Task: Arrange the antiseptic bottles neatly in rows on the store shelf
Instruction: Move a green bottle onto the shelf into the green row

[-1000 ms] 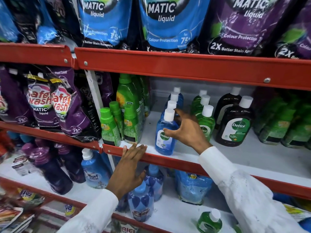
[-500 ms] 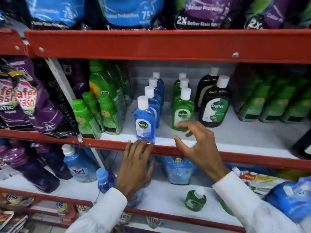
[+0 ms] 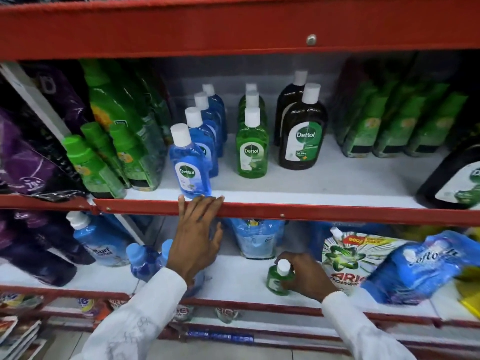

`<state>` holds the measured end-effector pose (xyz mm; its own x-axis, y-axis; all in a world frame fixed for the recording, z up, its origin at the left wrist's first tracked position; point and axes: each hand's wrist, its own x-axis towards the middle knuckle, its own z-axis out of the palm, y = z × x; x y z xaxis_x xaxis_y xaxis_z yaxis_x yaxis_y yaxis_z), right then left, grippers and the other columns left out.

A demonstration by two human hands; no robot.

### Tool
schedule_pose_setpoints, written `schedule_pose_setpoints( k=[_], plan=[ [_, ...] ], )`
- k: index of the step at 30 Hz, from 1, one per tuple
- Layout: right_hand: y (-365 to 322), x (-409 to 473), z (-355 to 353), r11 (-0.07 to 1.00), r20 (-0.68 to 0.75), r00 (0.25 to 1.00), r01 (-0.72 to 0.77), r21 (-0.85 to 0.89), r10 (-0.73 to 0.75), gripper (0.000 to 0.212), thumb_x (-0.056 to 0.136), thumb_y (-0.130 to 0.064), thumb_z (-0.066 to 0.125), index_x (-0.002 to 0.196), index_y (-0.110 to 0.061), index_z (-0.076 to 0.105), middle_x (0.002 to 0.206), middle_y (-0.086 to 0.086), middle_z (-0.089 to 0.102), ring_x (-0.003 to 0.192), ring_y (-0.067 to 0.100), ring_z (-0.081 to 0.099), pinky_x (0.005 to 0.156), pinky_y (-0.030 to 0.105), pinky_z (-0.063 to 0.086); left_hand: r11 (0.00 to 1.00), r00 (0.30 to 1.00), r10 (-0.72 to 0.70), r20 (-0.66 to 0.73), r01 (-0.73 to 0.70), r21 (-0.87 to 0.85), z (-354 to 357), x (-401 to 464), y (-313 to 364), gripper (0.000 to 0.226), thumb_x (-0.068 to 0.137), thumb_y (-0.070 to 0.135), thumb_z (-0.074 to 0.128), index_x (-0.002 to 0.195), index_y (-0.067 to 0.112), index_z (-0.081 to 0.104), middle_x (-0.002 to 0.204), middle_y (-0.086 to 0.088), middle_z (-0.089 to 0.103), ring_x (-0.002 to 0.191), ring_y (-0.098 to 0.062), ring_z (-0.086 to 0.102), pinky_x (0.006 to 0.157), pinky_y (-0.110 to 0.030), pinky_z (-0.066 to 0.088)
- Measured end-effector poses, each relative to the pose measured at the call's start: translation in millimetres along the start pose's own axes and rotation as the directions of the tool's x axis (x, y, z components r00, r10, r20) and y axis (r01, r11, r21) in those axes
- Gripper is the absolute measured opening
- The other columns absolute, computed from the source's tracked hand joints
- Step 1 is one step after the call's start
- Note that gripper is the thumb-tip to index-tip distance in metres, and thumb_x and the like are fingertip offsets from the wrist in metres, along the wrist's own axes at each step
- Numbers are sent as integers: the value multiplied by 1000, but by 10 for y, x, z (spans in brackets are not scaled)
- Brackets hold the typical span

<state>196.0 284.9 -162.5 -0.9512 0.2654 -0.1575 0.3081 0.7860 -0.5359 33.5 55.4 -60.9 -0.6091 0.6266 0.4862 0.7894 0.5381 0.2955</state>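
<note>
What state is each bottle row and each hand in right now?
Blue Dettol row: upright, front bottle tilted.
Green Dettol row: upright, lined up.
Brown Dettol bottles: upright, one behind another.
Small green bottle: lower shelf, gripped.
Left hand: flat on the red shelf edge.
Right hand: closed round the small green bottle.

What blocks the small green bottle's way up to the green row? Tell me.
The right hand grips the small green bottle on the lower shelf. The red shelf lip crosses above it, so the bottle must come out and around that edge. The space in front of the green Dettol row looks open.
</note>
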Motion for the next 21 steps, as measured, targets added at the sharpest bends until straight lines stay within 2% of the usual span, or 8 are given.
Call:
schedule_pose_setpoints(
  k=[4,7,10,14,18,19,21],
  plan=[
    [-135,-35,-126,998,-29,999,41,41,-39,36,60,-39,77,94,-32,67,90,-9,77,81,8,68,75,31,57,1000,1000,-15,21,16,-23,-30,-2,22,56,83,29,55,139,20,49,132,-6,59,128,-28,47,121,-59,12],
    [-381,-148,-422,996,-110,992,61,63,-54,53,53,-51,74,103,-33,65,90,-12,76,77,7,67,71,31,57,999,999,-23,26,24,-31,-47,-2,29,57,83,28,57,139,22,49,132,-4,58,129,-26,45,122,-57,11],
    [-756,-305,-871,971,-248,961,167,173,-121,53,55,-38,83,105,-32,65,87,-13,75,75,4,68,67,28,59,999,999,-27,30,28,-41,-60,-5,23,58,82,26,59,139,24,48,133,-1,58,129,-24,44,123,-54,10],
    [-1349,-424,-1537,916,-481,846,356,187,-230,55,60,-22,87,111,-24,65,91,-8,75,78,11,70,67,27,61,998,999,-25,33,27,-65,-74,3,21,59,81,24,61,139,26,48,132,1,58,128,-21,45,124,-49,6],
    [-1752,-279,-1959,891,-598,749,437,123,-285,56,62,-17,85,113,-17,63,86,-27,64,74,-14,63,64,1,45,998,999,-9,53,12,-54,-104,-3,-5,62,80,26,61,140,27,47,134,2,57,129,-20,43,124,-48,6],
    [-1811,-203,-2013,896,-606,742,432,106,-286,57,62,-17,85,115,-17,63,84,-27,63,72,-16,62,63,-1,42,999,998,-4,61,7,-53,-109,-6,-12,63,79,26,61,141,28,46,135,2,57,130,-19,42,125,-46,4],
    [-1887,-19,-2059,913,-591,756,400,77,-282,59,63,-18,85,117,-18,61,87,-16,69,74,-10,65,64,1,46,998,998,6,70,-2,-58,-131,-10,-27,65,79,26,62,142,29,44,137,4,55,131,-16,40,125,-43,0]
  ],
)
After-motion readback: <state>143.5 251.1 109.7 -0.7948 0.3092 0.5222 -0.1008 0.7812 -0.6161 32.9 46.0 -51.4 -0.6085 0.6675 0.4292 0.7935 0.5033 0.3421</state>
